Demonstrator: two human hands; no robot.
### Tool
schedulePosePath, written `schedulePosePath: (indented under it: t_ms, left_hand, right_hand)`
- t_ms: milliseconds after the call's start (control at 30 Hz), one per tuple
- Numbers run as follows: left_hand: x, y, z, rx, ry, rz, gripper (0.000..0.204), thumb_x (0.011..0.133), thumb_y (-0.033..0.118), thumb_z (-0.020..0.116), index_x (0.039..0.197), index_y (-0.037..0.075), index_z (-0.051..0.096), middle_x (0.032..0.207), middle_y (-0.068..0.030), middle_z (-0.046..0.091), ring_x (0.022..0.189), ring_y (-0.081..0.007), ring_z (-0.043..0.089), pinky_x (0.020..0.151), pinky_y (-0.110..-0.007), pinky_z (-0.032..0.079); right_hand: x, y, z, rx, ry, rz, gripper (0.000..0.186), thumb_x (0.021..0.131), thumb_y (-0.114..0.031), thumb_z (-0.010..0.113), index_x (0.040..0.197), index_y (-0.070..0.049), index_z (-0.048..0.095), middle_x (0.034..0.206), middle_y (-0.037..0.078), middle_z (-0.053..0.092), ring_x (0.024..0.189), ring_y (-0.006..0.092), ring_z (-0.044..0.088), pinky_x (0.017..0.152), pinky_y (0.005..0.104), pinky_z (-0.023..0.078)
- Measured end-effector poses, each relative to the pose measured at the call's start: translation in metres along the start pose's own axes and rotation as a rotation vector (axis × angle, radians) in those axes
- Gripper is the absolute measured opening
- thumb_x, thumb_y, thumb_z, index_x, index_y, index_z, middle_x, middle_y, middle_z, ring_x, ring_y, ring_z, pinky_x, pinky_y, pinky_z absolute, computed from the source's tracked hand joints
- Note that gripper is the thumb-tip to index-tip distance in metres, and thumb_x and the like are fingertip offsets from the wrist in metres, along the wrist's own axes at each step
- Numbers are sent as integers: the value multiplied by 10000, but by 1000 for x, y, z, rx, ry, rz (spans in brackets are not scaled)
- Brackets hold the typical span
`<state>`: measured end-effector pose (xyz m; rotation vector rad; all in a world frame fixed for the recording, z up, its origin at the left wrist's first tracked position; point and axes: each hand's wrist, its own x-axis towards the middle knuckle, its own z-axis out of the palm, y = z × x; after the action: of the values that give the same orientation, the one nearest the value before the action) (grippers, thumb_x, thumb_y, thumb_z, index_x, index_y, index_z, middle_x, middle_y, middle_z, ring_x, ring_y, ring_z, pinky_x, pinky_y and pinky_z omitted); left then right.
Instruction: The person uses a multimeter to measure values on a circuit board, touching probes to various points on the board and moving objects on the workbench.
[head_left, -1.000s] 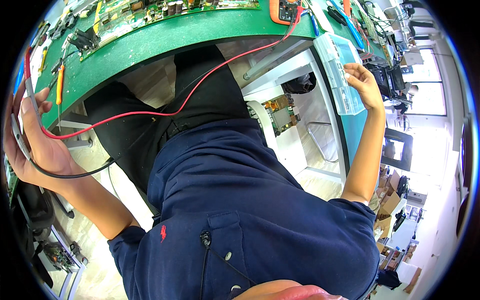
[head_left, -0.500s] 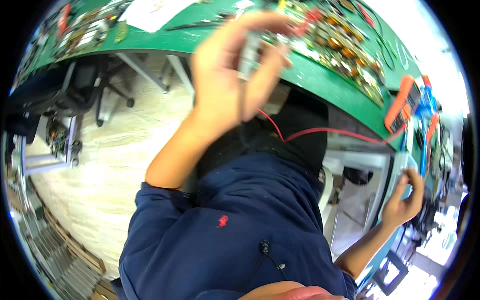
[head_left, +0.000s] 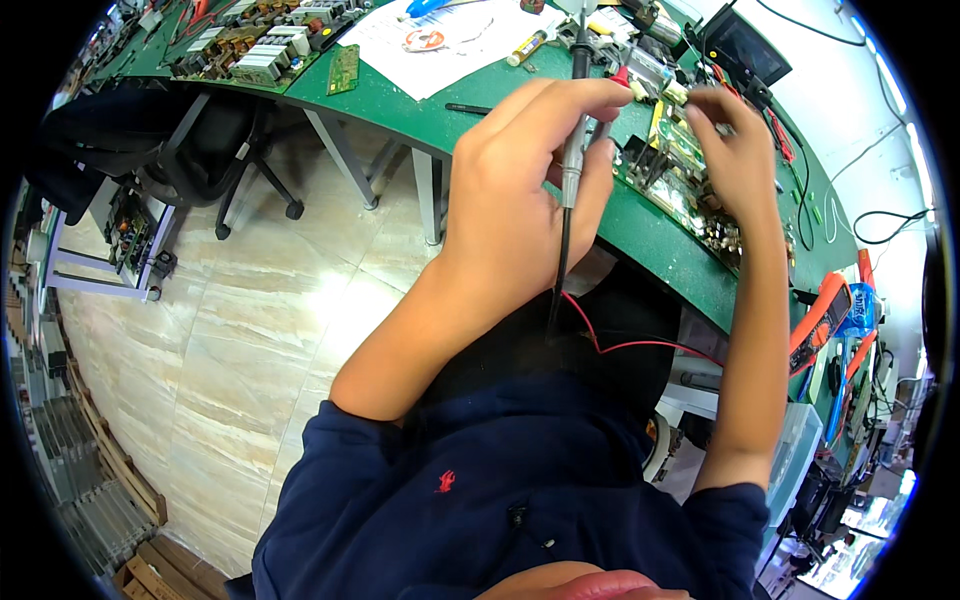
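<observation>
My left hand [head_left: 510, 190] is closed around a grey-and-black test probe [head_left: 573, 155], pinched between thumb and fingers. A red probe [head_left: 621, 76] shows just beyond the fingertips in the same grip. From the hand a black lead hangs toward my lap, and a red lead [head_left: 650, 345] runs off to the right. My right hand [head_left: 738, 150] reaches over a circuit board [head_left: 670, 150] crowded with parts, its thumb and fingers curved and apart near the far edge. I see nothing held between them. The probe tips point away, above the green bench.
An orange multimeter [head_left: 820, 320] stands at the bench's right edge beside a blue packet [head_left: 858, 312]. White paper [head_left: 400, 50], a small green board [head_left: 343, 70] and larger boards [head_left: 265, 50] lie at the left. A small black screen [head_left: 745, 45] stands at the back. An office chair [head_left: 150, 140] sits left.
My right hand has come up from the lower right to the circuit board. My left hand, with the probes, has shifted right and slightly nearer. The view has turned, showing more bench.
</observation>
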<state>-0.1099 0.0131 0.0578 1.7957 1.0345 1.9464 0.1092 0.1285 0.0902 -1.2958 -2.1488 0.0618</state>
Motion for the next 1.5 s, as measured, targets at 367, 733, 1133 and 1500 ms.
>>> schedulePosePath:
  t_ms: [367, 733, 1133, 1500]
  left_hand:
    - [9, -5, -21, 13, 61, -44, 283, 826, -100, 578, 1102, -37, 591, 967, -105, 653, 721, -102, 642, 616, -219, 538]
    - [9, 3, -18, -8, 16, -70, 286, 825, -101, 578, 1099, -22, 598, 982, -104, 643, 745, -116, 648, 639, -232, 542]
    - [0, 12, -6, -133, -12, -86, 294, 852, -42, 586, 1145, -19, 584, 983, -103, 662, 705, -119, 642, 602, -195, 483]
    - [-16, 33, 38, -392, -107, -394, 322, 811, -29, 609, 1125, -72, 553, 959, -150, 635, 685, -132, 640, 602, -205, 522]
  right_hand:
    - [130, 44, 79, -538, -414, -262, 297, 778, -56, 653, 1069, -89, 610, 1044, 105, 648, 1015, 307, 605, 883, 384, 488]
    - [130, 62, 58, -418, -279, -390, 308, 793, -46, 585, 1098, -93, 573, 1043, 122, 606, 1027, 324, 578, 844, 412, 479]
    - [-56, 17, -52, 535, 187, 50, 293, 853, 8, 592, 1144, 28, 589, 1079, 93, 631, 927, 144, 610, 789, 264, 477]
    - [-190, 30, -20, 136, 206, 267, 347, 742, 62, 638, 1063, -67, 671, 874, 37, 634, 743, 106, 546, 645, 228, 444]
